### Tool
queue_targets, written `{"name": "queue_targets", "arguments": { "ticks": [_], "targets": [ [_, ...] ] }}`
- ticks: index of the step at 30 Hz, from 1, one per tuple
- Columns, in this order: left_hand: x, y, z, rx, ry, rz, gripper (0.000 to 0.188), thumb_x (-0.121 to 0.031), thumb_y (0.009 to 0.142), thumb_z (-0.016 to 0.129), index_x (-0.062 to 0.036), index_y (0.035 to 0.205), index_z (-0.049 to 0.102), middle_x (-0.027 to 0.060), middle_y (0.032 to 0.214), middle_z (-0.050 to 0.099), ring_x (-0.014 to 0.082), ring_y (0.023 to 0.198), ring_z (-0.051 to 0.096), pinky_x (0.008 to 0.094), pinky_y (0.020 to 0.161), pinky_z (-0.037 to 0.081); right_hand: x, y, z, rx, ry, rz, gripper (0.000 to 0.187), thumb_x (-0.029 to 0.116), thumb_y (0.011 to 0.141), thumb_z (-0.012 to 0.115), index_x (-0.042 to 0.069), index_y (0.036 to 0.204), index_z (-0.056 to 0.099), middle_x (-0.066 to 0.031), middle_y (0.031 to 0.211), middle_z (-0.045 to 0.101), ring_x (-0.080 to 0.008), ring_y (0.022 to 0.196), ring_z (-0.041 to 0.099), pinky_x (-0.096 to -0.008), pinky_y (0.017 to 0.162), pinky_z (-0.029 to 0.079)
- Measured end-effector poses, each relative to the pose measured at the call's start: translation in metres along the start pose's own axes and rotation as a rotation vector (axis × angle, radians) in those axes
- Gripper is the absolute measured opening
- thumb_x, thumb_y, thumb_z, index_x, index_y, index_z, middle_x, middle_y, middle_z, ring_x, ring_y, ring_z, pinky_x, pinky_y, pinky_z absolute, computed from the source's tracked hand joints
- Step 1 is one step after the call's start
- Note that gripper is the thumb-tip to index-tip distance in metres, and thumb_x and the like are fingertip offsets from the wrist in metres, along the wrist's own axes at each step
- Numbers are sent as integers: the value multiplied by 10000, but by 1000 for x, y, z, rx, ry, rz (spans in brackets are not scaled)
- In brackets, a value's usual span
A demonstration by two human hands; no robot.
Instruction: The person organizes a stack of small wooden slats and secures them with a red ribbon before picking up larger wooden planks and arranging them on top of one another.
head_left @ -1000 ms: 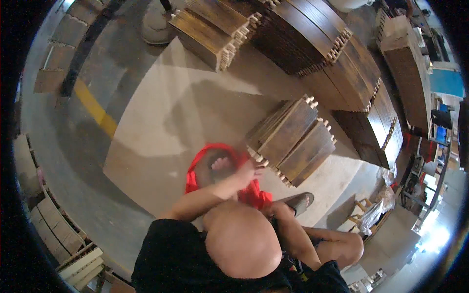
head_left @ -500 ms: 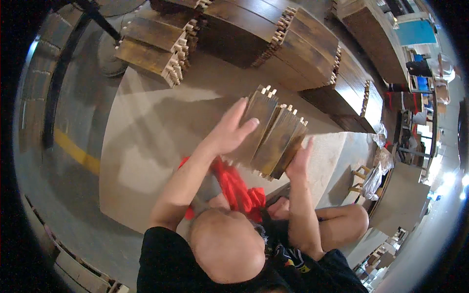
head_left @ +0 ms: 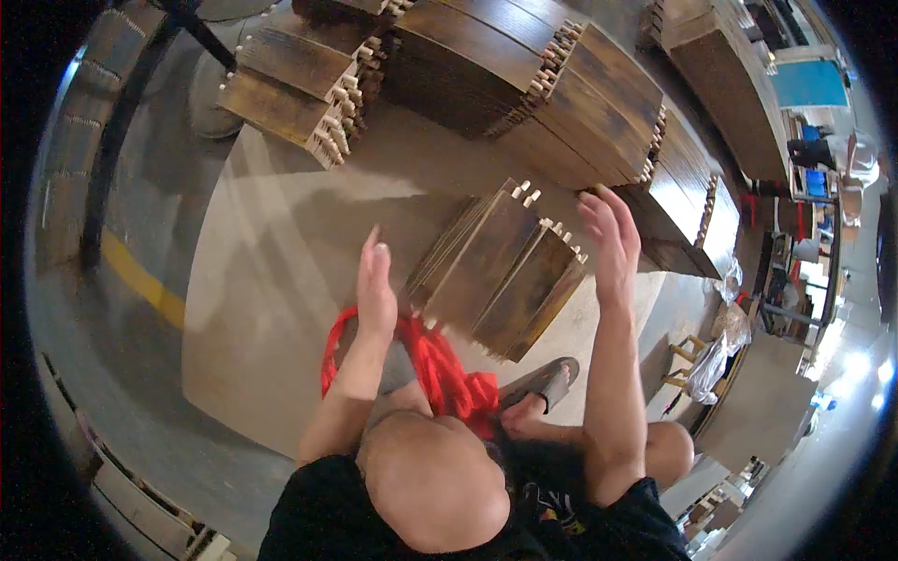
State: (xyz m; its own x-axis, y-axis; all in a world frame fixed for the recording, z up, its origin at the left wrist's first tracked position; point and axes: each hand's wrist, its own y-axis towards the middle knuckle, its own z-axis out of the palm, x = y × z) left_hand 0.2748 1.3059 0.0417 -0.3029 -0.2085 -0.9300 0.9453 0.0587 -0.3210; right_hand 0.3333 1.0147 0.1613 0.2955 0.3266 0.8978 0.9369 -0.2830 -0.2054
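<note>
A bundle of dark brown wooden boards point(head_left: 500, 262) with pale dowel pegs in their ends stands in front of me. Its boards lean in two uneven groups. My left hand point(head_left: 377, 292) is raised just left of the bundle, fingers stretched out, holding nothing. Past the bundle's right far corner, my right hand point(head_left: 613, 238) is held up with its fingers apart and nothing in it. A gap shows between each hand and the boards. Red cloth strips point(head_left: 444, 369) lie near my foot, between the bundle and my knee.
Stacks of similar pegged boards point(head_left: 589, 103) line the far side, with a smaller stack point(head_left: 290, 89) at the far left. A pale brown sheet point(head_left: 253, 309) lies under the bundle. A small wooden stool point(head_left: 687, 360) with plastic on it stands at the right.
Both hands have let go of the boards and moved apart: the left back toward me and leftward, the right up and away. The bundle sits slightly lower in the view.
</note>
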Motion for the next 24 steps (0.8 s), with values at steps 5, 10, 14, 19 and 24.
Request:
{"name": "queue_targets", "arguments": {
  "ticks": [5, 10, 14, 19, 24],
  "targets": [
    [19, -33, 23, -184, -43, 10, 582, -378, 1063, 318, 2, 1503, 319, 125, 1566, 315, 235, 1456, 259, 369, 1198, 158, 26, 68, 53, 451, -285, 126, 621, 532, 974, 503, 45, 1355, 566, -132, 1287, 616, -225, 1185, 561, -359, 1007, 427],
    [24, -38, 47, -153, -18, 61, 571, -378, 1062, 312, 0, 1489, 344, 145, 1559, 323, 254, 1459, 258, 375, 1198, 158, 16, 87, 79, 729, -464, 387, 732, 685, 971, 300, 142, 1354, 605, -61, 1362, 582, -217, 1225, 494, -365, 1084, 321],
    [25, -41, 46, -130, -11, 77, 563, -378, 1062, 307, -2, 1478, 364, 160, 1554, 329, 270, 1461, 257, 381, 1198, 158, 13, 90, 79, 850, -513, 370, 737, 676, 983, 260, 147, 1398, 561, -53, 1389, 569, -217, 1244, 473, -362, 1106, 292],
    [16, -35, 18, -31, 9, 106, 555, -377, 1061, 302, -5, 1464, 390, 180, 1547, 337, 290, 1464, 256, 388, 1198, 158, 12, 81, 61, 597, -146, 220, 699, 600, 1024, 236, 107, 1478, 435, -84, 1395, 560, -224, 1277, 478, -365, 1105, 308],
    [-4, 11, 3, 199, 118, -46, 580, -425, 1060, 311, -15, 1458, 410, 172, 1528, 374, 273, 1452, 282, 384, 1192, 173, -27, 29, -17, -203, 222, -12, 707, 617, 1008, 277, 85, 1431, 474, -127, 1449, 490, -259, 1347, 442, -420, 1143, 264]
  ]
}}
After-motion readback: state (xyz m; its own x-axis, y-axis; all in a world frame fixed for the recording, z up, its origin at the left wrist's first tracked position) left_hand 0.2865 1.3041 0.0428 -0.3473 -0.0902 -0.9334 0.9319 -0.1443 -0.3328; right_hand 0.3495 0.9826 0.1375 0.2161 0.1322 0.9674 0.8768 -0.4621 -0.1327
